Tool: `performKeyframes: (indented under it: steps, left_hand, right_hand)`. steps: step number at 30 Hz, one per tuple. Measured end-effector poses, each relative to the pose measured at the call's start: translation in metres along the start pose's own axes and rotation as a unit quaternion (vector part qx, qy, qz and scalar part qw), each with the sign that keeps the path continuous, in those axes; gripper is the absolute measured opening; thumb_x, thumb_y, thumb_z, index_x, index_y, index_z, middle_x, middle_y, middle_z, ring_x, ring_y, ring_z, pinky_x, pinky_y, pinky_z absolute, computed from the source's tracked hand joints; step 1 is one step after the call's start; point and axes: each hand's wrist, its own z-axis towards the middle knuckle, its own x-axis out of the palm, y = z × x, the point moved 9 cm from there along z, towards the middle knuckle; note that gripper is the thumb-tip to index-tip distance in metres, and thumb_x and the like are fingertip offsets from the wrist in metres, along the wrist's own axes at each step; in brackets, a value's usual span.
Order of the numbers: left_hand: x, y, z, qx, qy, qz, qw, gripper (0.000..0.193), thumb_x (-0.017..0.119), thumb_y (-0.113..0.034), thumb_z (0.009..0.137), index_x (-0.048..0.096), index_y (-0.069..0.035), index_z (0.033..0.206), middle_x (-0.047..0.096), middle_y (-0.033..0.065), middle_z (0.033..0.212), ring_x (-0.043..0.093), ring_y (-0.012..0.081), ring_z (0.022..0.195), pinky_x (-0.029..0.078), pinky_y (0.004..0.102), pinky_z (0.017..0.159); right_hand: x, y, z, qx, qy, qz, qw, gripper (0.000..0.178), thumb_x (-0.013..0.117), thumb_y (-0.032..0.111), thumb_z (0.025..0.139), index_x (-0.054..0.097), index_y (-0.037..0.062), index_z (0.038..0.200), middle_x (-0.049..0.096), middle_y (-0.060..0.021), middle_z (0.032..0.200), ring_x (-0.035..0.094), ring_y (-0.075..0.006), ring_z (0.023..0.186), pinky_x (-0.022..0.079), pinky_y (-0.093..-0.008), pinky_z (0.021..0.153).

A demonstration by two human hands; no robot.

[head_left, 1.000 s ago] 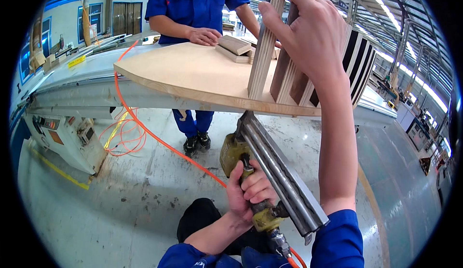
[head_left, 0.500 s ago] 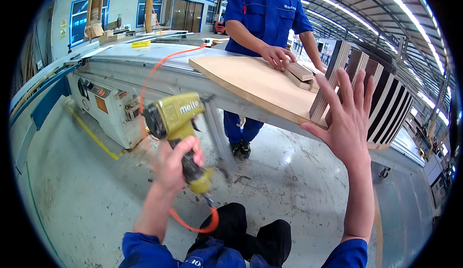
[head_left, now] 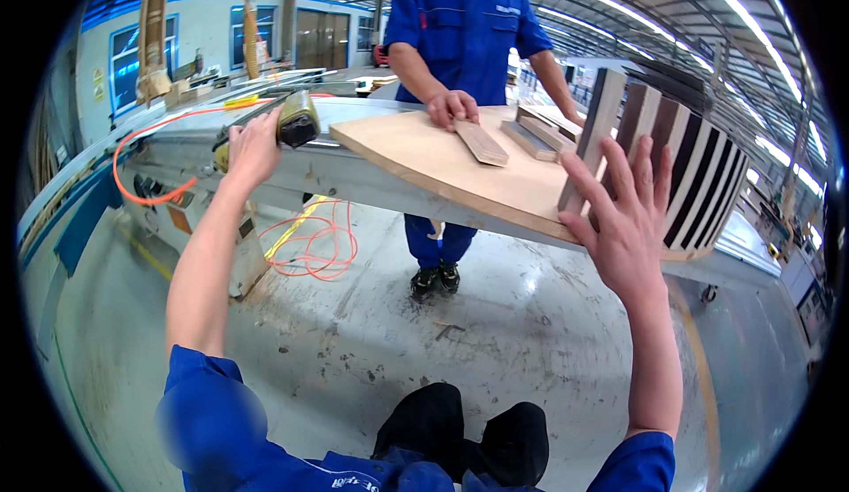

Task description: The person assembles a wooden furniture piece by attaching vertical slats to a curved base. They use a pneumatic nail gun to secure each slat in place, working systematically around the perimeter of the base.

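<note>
Over the table's edge, left of the board, my left hand is wrapped round the handle of a yellow-green and black pneumatic nail gun, tilted on its side. An orange air hose loops around left of it. At the right, my right hand has its fingers spread. They rest against upright wooden strips, beside the curved wall of alternating dark and light strips. That wall stands on a pale wooden board with a pointed left end. Whether my palm presses on it is hard to tell.
Across the board a co-worker in blue has a hand on a short wooden strip; several more strips lie beside it. More orange hose is coiled on the floor. A long machine table runs left.
My left hand has carried the nail gun up and left, from above my lap to the table's edge. The co-worker has slid one strip toward the left. My right hand stays by the upright strips.
</note>
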Motion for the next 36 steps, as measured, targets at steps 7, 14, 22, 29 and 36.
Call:
performKeyframes:
  steps: [7,14,22,29,36]
  left_hand:
    - [0.067,0.014,0.053,-0.016,0.105,0.097,0.99,0.065,0.059,0.003,0.087,0.052,-0.021,0.146,0.061,0.0052,0.134,0.053,0.0249,0.132,0.033,0.0627,0.111]
    - [0.129,0.03,0.101,-0.047,0.181,0.041,0.982,0.063,0.055,0.003,0.088,0.052,-0.02,0.147,0.056,0.0063,0.147,0.047,0.0287,0.142,0.028,0.0707,0.115]
    - [0.155,0.029,0.13,0.07,0.191,-0.247,0.948,0.063,0.062,0.005,0.073,0.064,-0.005,0.135,0.075,0.0172,0.108,0.07,0.0218,0.099,0.053,0.0349,0.087]
    - [0.11,0.053,0.127,0.095,-0.045,-0.339,0.935,0.05,0.056,0.003,0.087,0.065,-0.005,0.135,0.067,0.0161,0.133,0.065,0.0265,0.118,0.05,0.0367,0.1]
    - [-0.038,-0.255,0.038,0.245,0.158,-0.4,0.869,0.036,0.061,-0.025,0.101,0.067,-0.007,0.132,0.065,0.012,0.114,0.063,0.0201,0.103,0.051,0.0315,0.091]
  right_hand:
    - [0.01,-0.013,-0.031,-0.01,-0.057,0.05,0.997,0.093,0.06,0.079,0.083,0.045,0.0225,0.155,0.031,-0.0085,0.166,0.012,-0.0334,0.159,0.007,-0.0587,0.128]
    - [0.015,-0.017,-0.036,0.002,-0.044,-0.006,0.999,0.089,0.076,0.064,0.079,0.05,0.0211,0.152,0.044,-0.0053,0.158,0.025,-0.0328,0.155,0.012,-0.0597,0.128]
    - [0.014,-0.019,-0.037,0.005,-0.059,0.011,0.998,0.084,0.073,0.066,0.08,0.052,0.0256,0.15,0.051,-0.003,0.152,0.039,-0.0307,0.149,0.017,-0.0601,0.127]
    - [0.008,-0.012,-0.037,-0.014,-0.075,-0.002,0.997,0.067,0.075,0.054,0.082,0.058,0.0333,0.144,0.049,0.0003,0.154,0.042,-0.0291,0.146,0.023,-0.0579,0.126]
    - [0.015,0.008,-0.061,-0.126,-0.142,0.019,0.982,0.035,0.086,0.035,0.078,0.078,0.0371,0.112,0.067,0.0128,0.131,0.057,-0.0165,0.127,0.039,-0.044,0.117]
